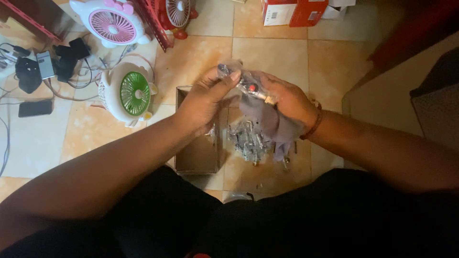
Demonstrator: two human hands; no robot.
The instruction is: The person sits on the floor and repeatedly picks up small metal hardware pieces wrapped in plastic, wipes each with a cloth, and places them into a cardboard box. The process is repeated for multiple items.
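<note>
I see my left hand [205,98] pinched shut on the top of a small clear plastic bag [228,69], while my right hand [287,102] grips a small metal part with a red button [253,89] wrapped in a grey cloth [267,119], both held just above the open cardboard box [198,153]. Judging by this, the part is out and in hand, yet a heap of bagged metal parts [247,141] beside the box looks untouched. A green-bladed fan [130,93] lies left of the box.

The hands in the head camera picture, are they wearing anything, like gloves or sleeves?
No gloves. Both arms are bare with no sleeves in view. The right hand has a dark reddish-brown band around its wrist. The left hand wears nothing that shows.
</note>
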